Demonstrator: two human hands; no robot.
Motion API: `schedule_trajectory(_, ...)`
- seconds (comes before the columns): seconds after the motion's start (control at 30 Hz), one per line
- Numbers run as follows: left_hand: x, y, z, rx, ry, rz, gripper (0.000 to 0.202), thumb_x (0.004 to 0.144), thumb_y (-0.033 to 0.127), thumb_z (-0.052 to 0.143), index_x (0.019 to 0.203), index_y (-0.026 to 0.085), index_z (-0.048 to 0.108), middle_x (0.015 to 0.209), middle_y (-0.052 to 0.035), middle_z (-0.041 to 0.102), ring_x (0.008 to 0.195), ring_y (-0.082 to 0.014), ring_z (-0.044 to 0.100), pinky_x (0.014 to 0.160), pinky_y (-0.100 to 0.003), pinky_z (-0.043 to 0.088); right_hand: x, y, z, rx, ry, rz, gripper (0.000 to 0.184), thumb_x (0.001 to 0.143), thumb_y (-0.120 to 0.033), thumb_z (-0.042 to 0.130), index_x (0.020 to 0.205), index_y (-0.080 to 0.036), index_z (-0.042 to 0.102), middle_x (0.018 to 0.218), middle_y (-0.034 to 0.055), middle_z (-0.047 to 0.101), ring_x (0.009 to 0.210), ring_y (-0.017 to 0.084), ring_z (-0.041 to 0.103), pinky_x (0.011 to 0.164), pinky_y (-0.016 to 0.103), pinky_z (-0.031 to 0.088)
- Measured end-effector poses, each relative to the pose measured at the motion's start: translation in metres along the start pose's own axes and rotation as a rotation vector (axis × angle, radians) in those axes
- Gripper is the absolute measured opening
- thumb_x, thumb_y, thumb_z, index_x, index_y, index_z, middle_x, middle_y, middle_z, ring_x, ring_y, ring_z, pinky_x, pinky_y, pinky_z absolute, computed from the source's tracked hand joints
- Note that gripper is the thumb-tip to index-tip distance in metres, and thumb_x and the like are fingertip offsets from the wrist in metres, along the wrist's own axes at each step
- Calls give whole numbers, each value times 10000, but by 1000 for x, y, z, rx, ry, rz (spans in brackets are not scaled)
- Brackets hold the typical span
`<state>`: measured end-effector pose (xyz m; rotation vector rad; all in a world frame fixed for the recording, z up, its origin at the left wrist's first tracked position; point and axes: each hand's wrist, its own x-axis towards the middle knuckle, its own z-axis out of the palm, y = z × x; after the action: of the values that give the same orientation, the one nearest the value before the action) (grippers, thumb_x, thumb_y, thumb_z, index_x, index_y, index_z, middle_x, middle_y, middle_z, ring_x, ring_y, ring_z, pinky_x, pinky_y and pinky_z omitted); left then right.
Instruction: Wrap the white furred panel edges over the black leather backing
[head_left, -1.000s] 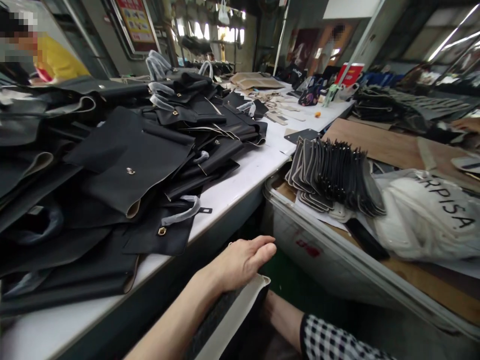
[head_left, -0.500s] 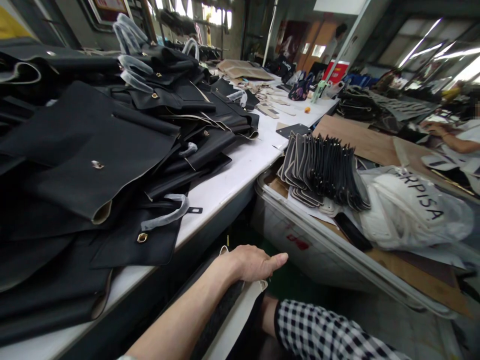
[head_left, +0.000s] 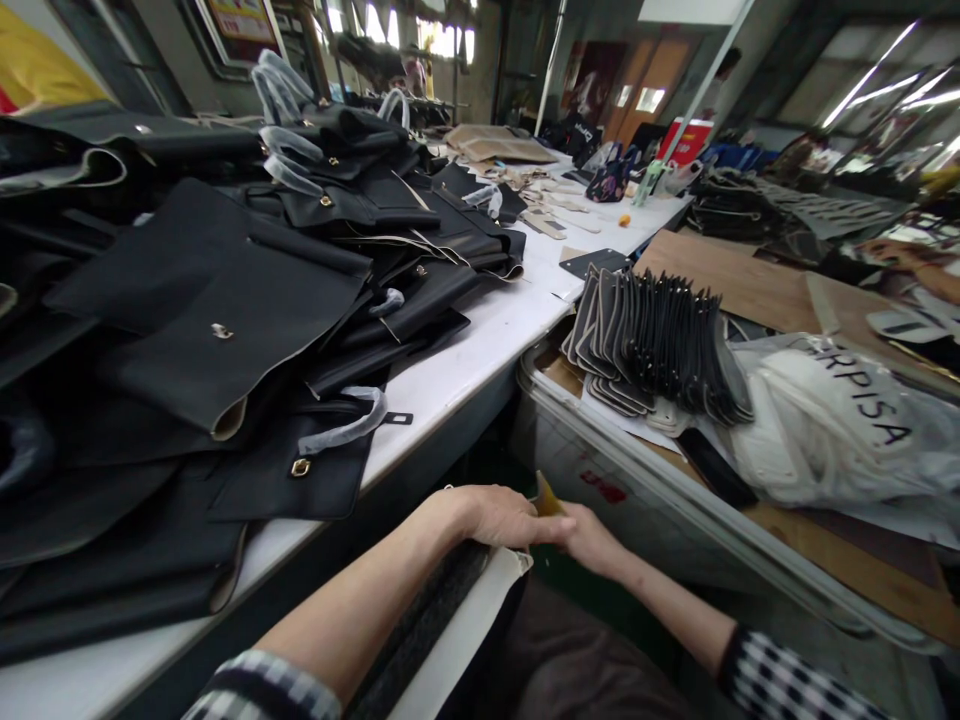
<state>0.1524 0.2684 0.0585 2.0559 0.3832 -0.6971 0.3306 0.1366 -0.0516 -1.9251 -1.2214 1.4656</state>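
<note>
Dim interior, window glare behind, edges warped.

Lower centre: left hand (head_left: 499, 515) and right hand (head_left: 592, 535) meet over a tan piece (head_left: 545, 494), mostly covered; their grip cannot be told. The panel (head_left: 469, 625) runs off the bottom edge, and the black pile (head_left: 150, 330) off the left edge. An arm (head_left: 911, 262) at the right edge is blurred.

Cream-edged blk panel (head_left: 469, 620), tilted, tan scrap (head_left: 546, 496) at far end
</note>
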Motion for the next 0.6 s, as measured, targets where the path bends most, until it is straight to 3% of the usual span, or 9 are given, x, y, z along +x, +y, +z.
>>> schedule_trajectory(0.1, -2, -4, -4, -5, -76, 16, 756, 730, 679, 645, 1255, 136, 616, 1171, -138, 703, 1084, -329, 640, 883, -390, 492, -27, 8, -41, -42, -44, 69, 456, 915, -550, 529, 834, -107, 596, 592, 6, 594, 446, 110, 529, 423, 213, 388)
schedule_trajectory(0.2, -4, -10, -4, -47, -165, 43, 951, 614, 408, 825, 1429, 126, 426, 1183, -93, 713, 1101, -275, 645, 903, -334, 496, -58, -4, -61, -52, -299, 119, 499, 892, -588, 527, 753, -115, 599, 566, 35, 620, 413, 116, 557, 390, 188, 384)
schedule_trajectory(0.3, -6, -14, -4, -80, -229, 50, 1039, 611, 229, 798, 1497, 74, 278, 1231, -101, 690, 1124, -245, 640, 945, -316, 482, -73, -29, -49, -6, -538, 68, 336, 877, -467, 600, 863, -133, 628, 666, 16, 655, 455, 87, 577, 449, 161, 448)
schedule_trajectory(0.37, -7, -15, -3, -92, -245, 43, 1060, 617, 180, 767, 1512, 40, 216, 1250, -118, 676, 1138, -242, 634, 941, -307, 487, -72, -44, -33, 27, -609, 45, 294, 885, -439, 592, 920, -149, 622, 653, -5, 641, 423, 74, 548, 429, 150, 440)
schedule_trajectory(0.47, -9, -15, -2, -88, -236, 23, 1061, 630, 169, 731, 1523, 21, 177, 1269, -149, 660, 1166, -261, 621, 941, -312, 492, -66, -58, -14, -16, -595, 80, 304, 932, -465, 498, 935, -174, 590, 576, -29, 604, 353, 79, 495, 355, 150, 401)
schedule_trajectory(0.6, -11, -15, -1, -43, -204, 3, 1061, 635, 230, 726, 1537, 67, 190, 1344, -203, 595, 1178, -328, 609, 944, -373, 497, -62, -70, -3, -152, -524, 75, 351, 950, -474, 426, 808, -185, 564, 497, -35, 555, 313, 95, 472, 291, 153, 338)
